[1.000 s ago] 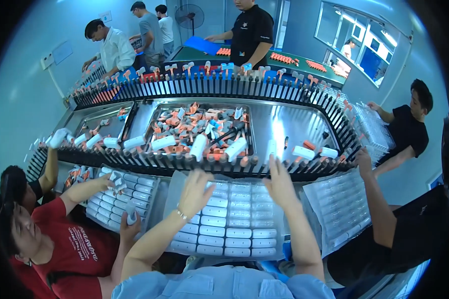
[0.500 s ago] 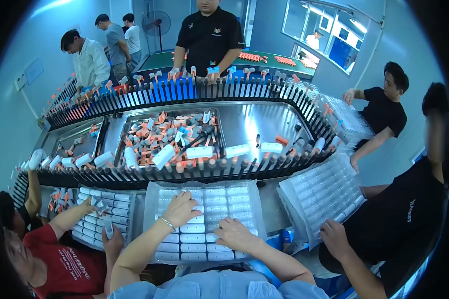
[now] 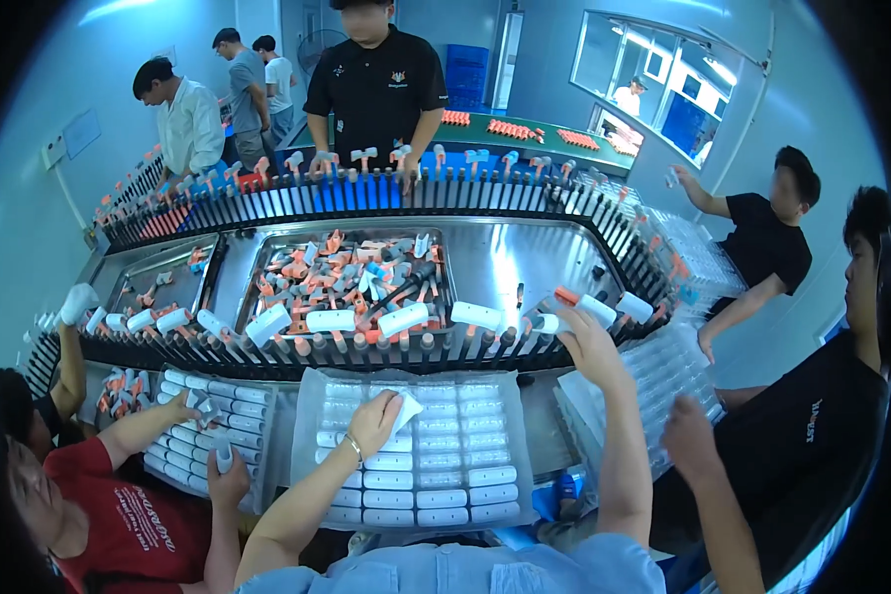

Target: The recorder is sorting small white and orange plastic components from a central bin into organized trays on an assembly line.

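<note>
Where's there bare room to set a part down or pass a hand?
Widest: the bare steel surface right of the parts heap, bordered by the ring of black posts; small pieces near its edges. Narrower: the steel strip between the middle tray and the right-hand tray. Crowded: the heap and the near posts, carrying white pieces, where the right hand is.

"How is the left forearm (image 3: 309,495) lying?"
"Bare, slanting up and inward; the left grip (image 3: 374,424) is closed, its fingers (image 3: 390,405) bunched together."
"And the right forearm (image 3: 624,450)?"
"Nearly upright, stretched farther forward. The right grip (image 3: 590,343) leans inward, its fingers (image 3: 573,322) pointing left; I can't make out how tightly they're bent."
</note>
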A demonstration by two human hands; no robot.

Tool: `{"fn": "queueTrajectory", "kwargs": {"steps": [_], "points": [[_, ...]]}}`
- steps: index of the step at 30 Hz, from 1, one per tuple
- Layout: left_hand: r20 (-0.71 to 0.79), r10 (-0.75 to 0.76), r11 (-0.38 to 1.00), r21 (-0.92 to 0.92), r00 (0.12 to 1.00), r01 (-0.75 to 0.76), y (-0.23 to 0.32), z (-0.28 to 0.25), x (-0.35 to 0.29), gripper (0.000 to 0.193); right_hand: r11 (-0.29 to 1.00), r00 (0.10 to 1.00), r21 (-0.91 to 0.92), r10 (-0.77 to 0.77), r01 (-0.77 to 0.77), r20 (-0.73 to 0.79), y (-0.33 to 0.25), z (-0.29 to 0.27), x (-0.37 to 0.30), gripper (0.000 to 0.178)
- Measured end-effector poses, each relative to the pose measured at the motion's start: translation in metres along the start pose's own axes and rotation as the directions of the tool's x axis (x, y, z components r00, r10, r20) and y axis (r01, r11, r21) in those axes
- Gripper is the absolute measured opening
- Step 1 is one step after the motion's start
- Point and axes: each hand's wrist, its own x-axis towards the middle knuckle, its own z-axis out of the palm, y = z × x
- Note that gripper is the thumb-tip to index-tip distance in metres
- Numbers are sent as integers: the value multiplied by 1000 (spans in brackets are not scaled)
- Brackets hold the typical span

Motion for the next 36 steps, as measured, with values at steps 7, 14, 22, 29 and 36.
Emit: {"fn": "queueTrajectory", "kwargs": {"steps": [7,14,22,29,36], "points": [[-28,18,1000,-21,999,-19,-8,5,1,34,989,972,-63,-121,136,203,8,56,64,29],[10,0,999,-49,1000,0,-5,0,4,37,1000,992,-1,-7,7,129,-46,108,58,49],[-33,12,996,-86,999,-15,-8,5,8,33,951,965,163,-260,264,-46,-79,101,-7,26],[54,-43,996,-73,998,47,4,2,7,34,998,881,66,-34,3,472,-72,66,-120,15],[109,375,914,-208,921,-348,73,13,46,38,1000,920,-16,31,-26,390,-68,84,-140,21]]}}
